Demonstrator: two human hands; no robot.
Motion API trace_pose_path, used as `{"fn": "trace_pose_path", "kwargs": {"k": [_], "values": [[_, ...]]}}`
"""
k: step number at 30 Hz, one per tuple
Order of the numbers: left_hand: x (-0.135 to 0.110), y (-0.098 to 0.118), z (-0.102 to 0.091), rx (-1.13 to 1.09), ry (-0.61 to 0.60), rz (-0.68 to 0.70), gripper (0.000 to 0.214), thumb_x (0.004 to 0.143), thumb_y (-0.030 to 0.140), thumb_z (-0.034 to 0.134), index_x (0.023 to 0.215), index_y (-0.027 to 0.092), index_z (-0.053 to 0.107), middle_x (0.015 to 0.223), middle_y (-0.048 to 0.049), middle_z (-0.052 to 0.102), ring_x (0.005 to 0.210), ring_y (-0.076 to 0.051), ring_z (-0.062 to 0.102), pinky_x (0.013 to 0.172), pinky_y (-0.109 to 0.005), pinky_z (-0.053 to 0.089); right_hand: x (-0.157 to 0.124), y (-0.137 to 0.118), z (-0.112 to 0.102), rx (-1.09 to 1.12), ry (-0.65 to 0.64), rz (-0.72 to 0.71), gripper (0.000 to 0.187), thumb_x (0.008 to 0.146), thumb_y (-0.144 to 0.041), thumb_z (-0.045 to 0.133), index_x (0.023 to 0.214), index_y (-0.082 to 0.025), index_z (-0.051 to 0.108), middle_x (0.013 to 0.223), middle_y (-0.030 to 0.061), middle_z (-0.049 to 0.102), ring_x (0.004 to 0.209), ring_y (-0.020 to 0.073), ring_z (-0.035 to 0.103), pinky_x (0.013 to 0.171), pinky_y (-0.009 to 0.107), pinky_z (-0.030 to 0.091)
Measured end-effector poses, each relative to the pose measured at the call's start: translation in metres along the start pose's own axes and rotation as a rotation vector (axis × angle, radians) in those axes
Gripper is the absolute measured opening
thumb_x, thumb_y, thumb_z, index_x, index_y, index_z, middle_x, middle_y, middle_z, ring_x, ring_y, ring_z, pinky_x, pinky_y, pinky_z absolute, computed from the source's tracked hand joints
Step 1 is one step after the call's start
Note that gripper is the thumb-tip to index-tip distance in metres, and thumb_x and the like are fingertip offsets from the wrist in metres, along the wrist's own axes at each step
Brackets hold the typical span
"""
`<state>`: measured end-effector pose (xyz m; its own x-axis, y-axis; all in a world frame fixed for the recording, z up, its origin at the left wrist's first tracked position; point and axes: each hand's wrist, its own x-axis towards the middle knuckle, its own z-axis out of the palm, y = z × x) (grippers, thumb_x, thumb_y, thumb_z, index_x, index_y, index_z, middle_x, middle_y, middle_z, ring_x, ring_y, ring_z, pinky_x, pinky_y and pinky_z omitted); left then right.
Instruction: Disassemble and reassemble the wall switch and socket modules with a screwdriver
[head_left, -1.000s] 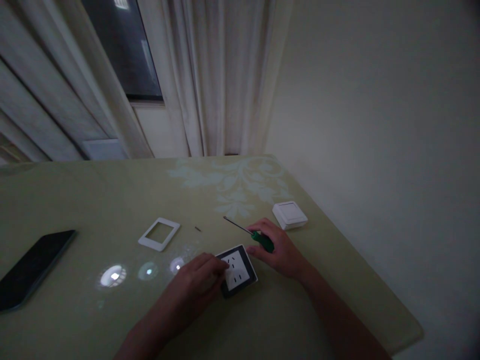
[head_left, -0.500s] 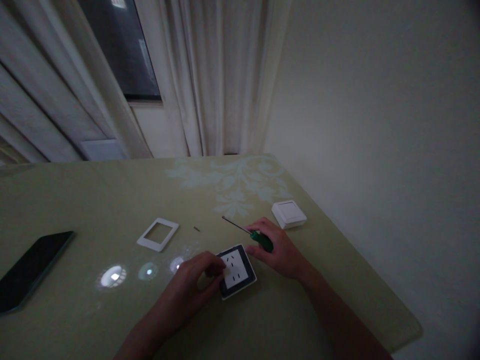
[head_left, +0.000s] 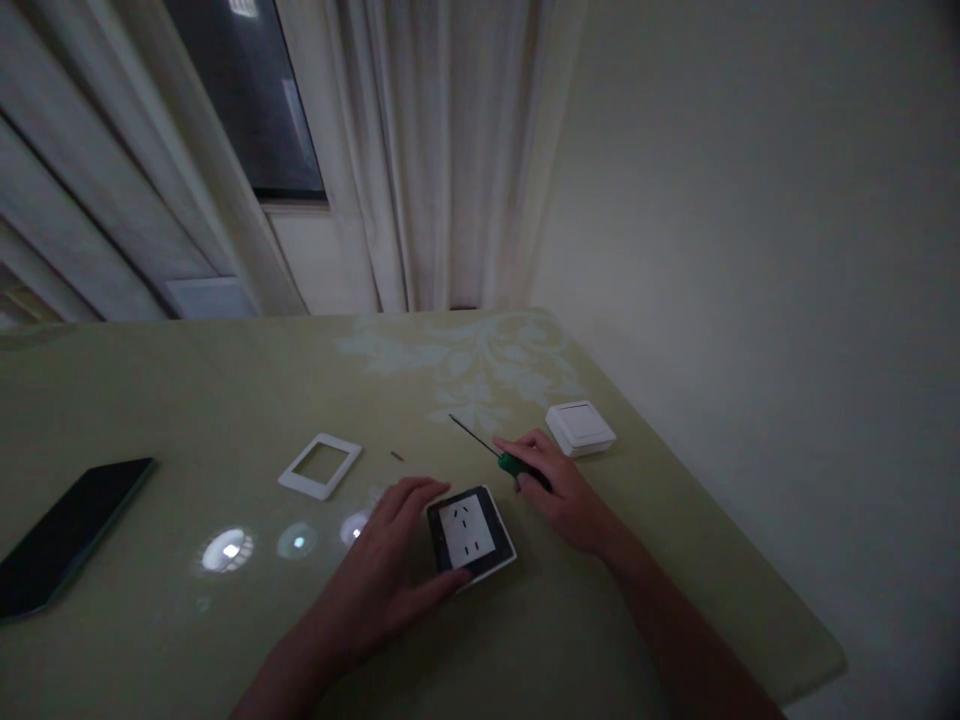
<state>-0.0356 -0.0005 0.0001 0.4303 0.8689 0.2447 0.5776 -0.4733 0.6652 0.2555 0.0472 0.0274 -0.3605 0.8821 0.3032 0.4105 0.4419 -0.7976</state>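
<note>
A wall socket [head_left: 466,532] with a white slotted face and dark surround lies in front of me. My left hand [head_left: 394,550] spans its left side, thumb along the near edge and fingers by the far left corner. In my right hand [head_left: 559,495] is a screwdriver [head_left: 512,466] with a green handle. Its thin shaft points up and left, clear of the socket. Beyond the socket lies a small screw [head_left: 397,456]. A white square frame [head_left: 343,470] rests to the left of the screw.
A white switch box [head_left: 581,428] sits past my right hand, near the table's right edge. At the far left lies a dark flat phone-like slab [head_left: 71,535]. The table [head_left: 225,390] meets the wall [head_left: 735,300] on the right and curtains [head_left: 450,160] behind.
My left fingers have left the socket's face and spread around its side, thumb now at the near edge. The screwdriver's tip has risen slightly, and my right hand's grip on the handle has shifted.
</note>
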Motion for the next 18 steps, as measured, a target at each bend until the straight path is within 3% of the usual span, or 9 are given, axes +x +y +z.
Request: {"fn": "trace_pose_path", "kwargs": {"k": [2,5,7,10,12,18], "values": [[-0.001,-0.003,0.005,-0.031,-0.035,-0.053,0.088,0.083,0.045,0.091,0.156,0.031,0.045,0.155,-0.0152,0.055,0.141,-0.04,0.057,0.116,-0.06,0.053,0.0,-0.006,-0.003,0.001,0.098,-0.04,0.034,0.099,-0.023,0.066,0.132,-0.023,0.074,0.109,0.0066,0.07,0.101,0.0212,0.069,0.093,0.039,0.058],[0.0,-0.008,0.012,-0.097,-0.085,-0.09,0.089,0.078,0.043,0.094,0.152,0.03,0.048,0.152,-0.014,0.058,0.14,-0.039,0.058,0.119,-0.061,0.051,0.002,-0.026,-0.009,0.084,0.287,-0.082,0.028,0.092,-0.026,0.082,0.118,-0.024,0.071,0.102,0.0032,0.078,0.093,0.0196,0.076,0.084,0.034,0.062],[0.001,-0.008,0.015,-0.111,-0.103,-0.085,0.093,0.074,0.041,0.096,0.153,0.03,0.048,0.153,-0.0134,0.058,0.141,-0.039,0.057,0.12,-0.061,0.049,0.005,-0.045,-0.014,0.128,0.363,-0.13,0.038,0.087,-0.025,0.089,0.117,-0.026,0.065,0.098,0.001,0.081,0.087,0.0187,0.079,0.078,0.03,0.064],[0.002,-0.003,0.016,-0.106,-0.091,-0.045,0.092,0.076,0.034,0.093,0.155,0.032,0.046,0.154,-0.0125,0.059,0.142,-0.039,0.056,0.12,-0.062,0.048,0.014,-0.075,-0.02,0.097,0.378,-0.245,0.056,0.081,-0.022,0.094,0.123,-0.028,0.058,0.09,-0.0025,0.082,0.077,0.0173,0.079,0.069,0.026,0.063],[0.003,0.002,0.017,-0.125,-0.077,-0.022,0.087,0.077,0.026,0.088,0.154,0.033,0.046,0.152,-0.0113,0.061,0.139,-0.038,0.058,0.118,-0.06,0.05,0.024,-0.091,-0.023,0.035,0.391,-0.332,0.055,0.08,-0.022,0.095,0.122,-0.028,0.059,0.087,-0.0045,0.08,0.072,0.0155,0.077,0.064,0.024,0.06],[0.002,0.004,0.018,-0.207,-0.058,-0.051,0.086,0.078,0.026,0.086,0.154,0.032,0.046,0.149,-0.0112,0.061,0.135,-0.037,0.061,0.114,-0.057,0.054,0.049,-0.103,-0.01,-0.168,0.323,-0.523,0.016,0.094,-0.025,0.081,0.096,-0.025,0.065,0.08,-0.0059,0.071,0.061,0.0086,0.065,0.061,0.021,0.052]]}}
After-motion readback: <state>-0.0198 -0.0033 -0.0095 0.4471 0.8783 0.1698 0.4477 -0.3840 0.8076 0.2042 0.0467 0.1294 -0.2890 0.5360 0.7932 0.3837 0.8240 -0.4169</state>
